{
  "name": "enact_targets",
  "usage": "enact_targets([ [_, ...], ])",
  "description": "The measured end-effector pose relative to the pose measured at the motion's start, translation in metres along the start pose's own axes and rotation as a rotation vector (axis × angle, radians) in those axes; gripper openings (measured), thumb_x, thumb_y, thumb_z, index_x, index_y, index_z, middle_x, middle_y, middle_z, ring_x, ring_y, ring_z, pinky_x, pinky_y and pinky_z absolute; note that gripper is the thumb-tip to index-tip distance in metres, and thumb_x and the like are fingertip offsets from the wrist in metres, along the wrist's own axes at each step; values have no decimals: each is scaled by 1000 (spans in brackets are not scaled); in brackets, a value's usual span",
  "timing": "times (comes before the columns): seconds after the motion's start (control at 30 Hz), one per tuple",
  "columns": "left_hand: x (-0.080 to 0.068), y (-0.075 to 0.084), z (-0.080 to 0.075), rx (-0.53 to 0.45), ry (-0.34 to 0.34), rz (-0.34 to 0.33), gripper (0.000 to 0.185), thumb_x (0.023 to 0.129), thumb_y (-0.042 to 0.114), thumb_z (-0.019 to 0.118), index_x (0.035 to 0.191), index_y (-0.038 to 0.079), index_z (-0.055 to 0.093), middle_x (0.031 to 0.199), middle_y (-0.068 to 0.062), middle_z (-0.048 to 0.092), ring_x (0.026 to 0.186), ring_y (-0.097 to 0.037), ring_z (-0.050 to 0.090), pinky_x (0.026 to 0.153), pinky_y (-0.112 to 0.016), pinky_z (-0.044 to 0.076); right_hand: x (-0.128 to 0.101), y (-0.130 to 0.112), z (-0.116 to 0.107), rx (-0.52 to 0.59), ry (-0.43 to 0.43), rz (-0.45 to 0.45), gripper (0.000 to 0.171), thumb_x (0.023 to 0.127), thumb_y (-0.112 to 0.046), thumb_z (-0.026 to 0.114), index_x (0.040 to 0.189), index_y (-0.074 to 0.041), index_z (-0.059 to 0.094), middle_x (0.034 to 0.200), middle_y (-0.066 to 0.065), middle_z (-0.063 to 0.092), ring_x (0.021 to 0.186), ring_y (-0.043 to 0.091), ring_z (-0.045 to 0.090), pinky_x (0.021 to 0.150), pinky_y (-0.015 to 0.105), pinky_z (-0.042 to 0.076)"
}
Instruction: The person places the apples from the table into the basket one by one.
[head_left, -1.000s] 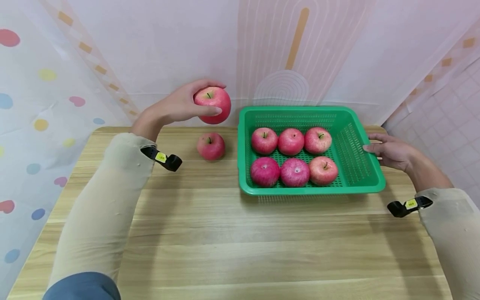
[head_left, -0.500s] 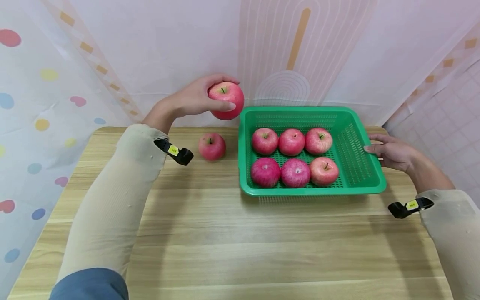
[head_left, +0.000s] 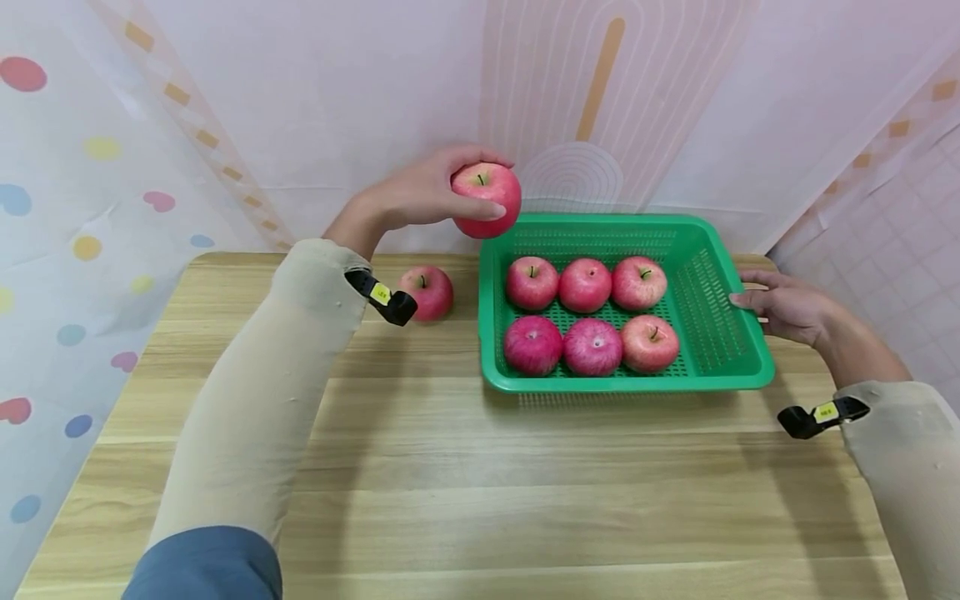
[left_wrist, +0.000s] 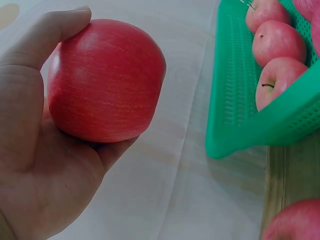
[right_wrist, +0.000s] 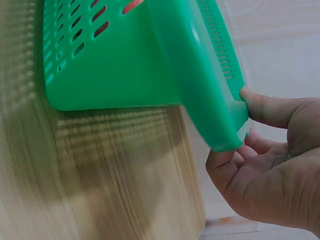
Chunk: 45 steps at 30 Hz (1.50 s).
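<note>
A red apple [head_left: 487, 187] is held in my left hand [head_left: 423, 193], raised above the back left corner of the green plastic basket [head_left: 630, 383]. In the left wrist view, the thumb and fingers curl round that apple [left_wrist: 107, 82]. My right hand [head_left: 787, 310] pinches the basket's right rim, thumb on top and fingers beneath, as the right wrist view shows with the hand [right_wrist: 272, 165] on the rim [right_wrist: 200, 85]. Several apples lie in two rows inside the basket, among them a pale red one [head_left: 650, 343]. Another apple [head_left: 429, 293] sits on the table left of the basket, partly behind the wrist camera.
The wooden table [head_left: 525, 500] carries the basket near its back edge. Behind it hangs a pale patterned cloth [head_left: 375, 83]. Inside the basket, a strip of bare floor [head_left: 686, 333] lies right of the apples.
My left hand has moved to the right with the apple, from above the loose apple to the basket's back left corner. The right hand and the basket have stayed in place.
</note>
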<state>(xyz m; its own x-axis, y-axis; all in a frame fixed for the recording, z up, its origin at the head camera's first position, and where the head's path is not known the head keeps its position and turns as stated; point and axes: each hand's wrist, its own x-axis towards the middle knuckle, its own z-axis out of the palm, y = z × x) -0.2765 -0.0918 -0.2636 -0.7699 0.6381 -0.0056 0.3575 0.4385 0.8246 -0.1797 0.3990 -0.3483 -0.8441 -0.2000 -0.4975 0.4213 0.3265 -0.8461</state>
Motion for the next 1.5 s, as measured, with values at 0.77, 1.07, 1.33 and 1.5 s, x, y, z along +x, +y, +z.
enact_targets([
  [0.77, 47, 21, 51, -128, -87, 84, 68, 87, 32, 77, 148, 16, 49, 131, -5, 56, 119, -20, 54, 92, -35, 55, 0, -2, 1, 70, -4, -8, 22, 107, -5, 47, 126, -17, 45, 95, -5, 69, 86, 10, 68, 75, 29, 58],
  [1.07, 66, 30, 78, -135, -112, 106, 69, 87, 29, 78, 147, 13, 49, 130, -5, 58, 118, -17, 56, 93, -29, 53, 1, -2, 1, 86, -10, -15, 22, 107, -4, 46, 126, -16, 44, 95, -3, 69, 86, 10, 69, 74, 29, 58],
  [1.33, 76, 37, 102, -173, -160, 109, 72, 86, 28, 79, 148, 13, 46, 125, -4, 63, 112, -16, 60, 95, -26, 51, 1, 0, 0, 83, -11, -23, 22, 107, -4, 47, 120, -21, 51, 96, -3, 70, 86, 11, 69, 74, 30, 58],
  [1.5, 82, 40, 118, -188, -164, 78, 72, 83, 28, 83, 145, 16, 48, 124, -1, 63, 111, -13, 60, 96, -23, 48, 1, 0, -1, 90, -13, -18, 22, 107, -4, 48, 121, -21, 51, 96, -3, 69, 86, 11, 68, 74, 30, 58],
])
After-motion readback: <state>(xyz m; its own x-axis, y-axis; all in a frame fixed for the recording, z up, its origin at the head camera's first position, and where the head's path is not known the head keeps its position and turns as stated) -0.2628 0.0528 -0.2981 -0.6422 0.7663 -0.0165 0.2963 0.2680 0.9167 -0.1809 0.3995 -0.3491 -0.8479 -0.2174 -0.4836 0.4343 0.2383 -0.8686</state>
